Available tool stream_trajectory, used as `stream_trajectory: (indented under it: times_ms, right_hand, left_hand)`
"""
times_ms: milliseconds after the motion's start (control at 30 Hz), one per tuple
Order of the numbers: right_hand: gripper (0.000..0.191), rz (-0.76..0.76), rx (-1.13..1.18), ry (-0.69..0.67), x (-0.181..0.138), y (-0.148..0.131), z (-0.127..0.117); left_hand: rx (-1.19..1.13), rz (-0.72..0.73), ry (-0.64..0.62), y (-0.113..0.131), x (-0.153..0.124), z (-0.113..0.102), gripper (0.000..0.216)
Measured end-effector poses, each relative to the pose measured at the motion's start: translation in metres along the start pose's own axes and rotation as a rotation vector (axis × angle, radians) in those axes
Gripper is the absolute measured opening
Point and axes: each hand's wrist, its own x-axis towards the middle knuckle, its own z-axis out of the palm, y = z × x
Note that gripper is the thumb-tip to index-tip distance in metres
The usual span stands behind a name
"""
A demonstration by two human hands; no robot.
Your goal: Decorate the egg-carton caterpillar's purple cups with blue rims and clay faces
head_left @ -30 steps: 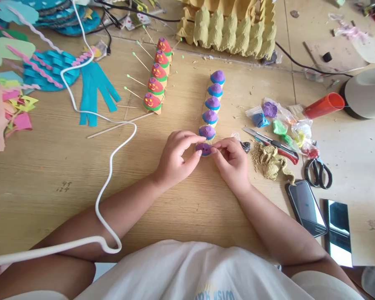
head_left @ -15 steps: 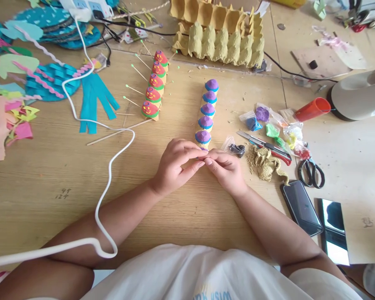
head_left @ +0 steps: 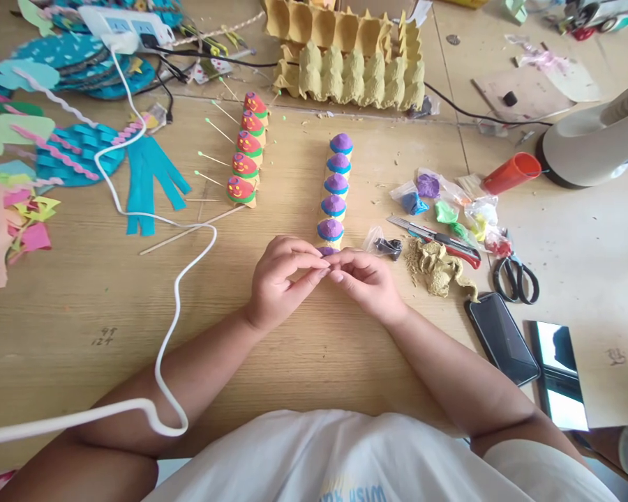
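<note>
Just right of purple-capped row [head_left: 336, 184] — bagged black lump [head_left: 391, 248]; left — red-capped row [head_left: 248, 143].

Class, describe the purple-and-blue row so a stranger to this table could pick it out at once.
Start at the big egg cartons at the top of the picture. Below them, the purple-and-blue row of bumps runs down to the left hand and right hand. Unlike the red-and-green row on its left, it shows no green-tipped sticks.
</note>
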Motion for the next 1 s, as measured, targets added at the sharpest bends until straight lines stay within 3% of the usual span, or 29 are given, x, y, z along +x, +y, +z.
stream_trajectory:
  times_ms: [167,467,1000]
  right_hand:
    - [0.027,0.009,0.109,0.006,0.0013,0.0,0.002]
    - [0.027,0.002,0.103,0.052,0.002,-0.0005,-0.0003]
    - [0.024,0.014,0.196,0.022,0.0009,-0.0006,0.0006]
  left_hand:
    - [-0.013,-0.008,-0.023,0.0014,-0.0014,0.0,0.005]
    - [-0.012,-0.015,-0.015,0.0031,-0.0017,0.0001,0.005]
    - [-0.019,0.096,0.002,0.0014,0.0001,0.0003,0.011]
